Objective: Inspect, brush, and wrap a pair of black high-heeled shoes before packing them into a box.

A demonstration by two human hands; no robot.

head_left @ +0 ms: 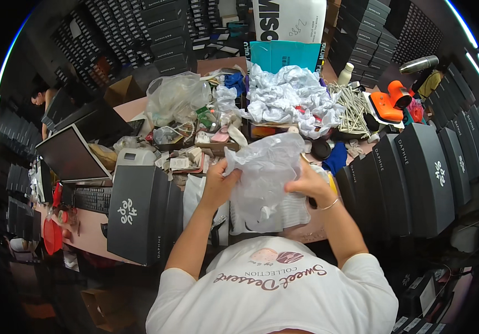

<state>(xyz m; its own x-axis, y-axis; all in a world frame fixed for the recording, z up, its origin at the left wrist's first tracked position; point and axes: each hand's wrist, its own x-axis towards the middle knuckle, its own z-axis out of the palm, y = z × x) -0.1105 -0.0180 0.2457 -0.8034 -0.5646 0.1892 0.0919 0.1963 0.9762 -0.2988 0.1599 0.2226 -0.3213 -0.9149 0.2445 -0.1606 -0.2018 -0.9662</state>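
Observation:
Over the near middle of the table, both hands are raised with a thin, translucent white plastic bag (pixel 263 181), crumpled, hanging between them. My left hand (pixel 218 182) pinches its left side, thumb in front and fingers mostly behind. At its right side is my right hand (pixel 313 183), thumb against the plastic and fingers curled round the edge. A ribbed white cloth or padding (pixel 297 216) lies beneath, partly covered by the bag. To the left, next to my forearm, lies a white package (pixel 194 195).
Dark shoe boxes flank me: one group at left (pixel 134 214), a row at right (pixel 417 178). Beyond the hands stand a bin heaped with crumpled white paper (pixel 289 92), a bundle of pale sticks (pixel 353 106) and an orange tape dispenser (pixel 389 103). A monitor (pixel 72 153) and keyboard (pixel 92 199) sit left.

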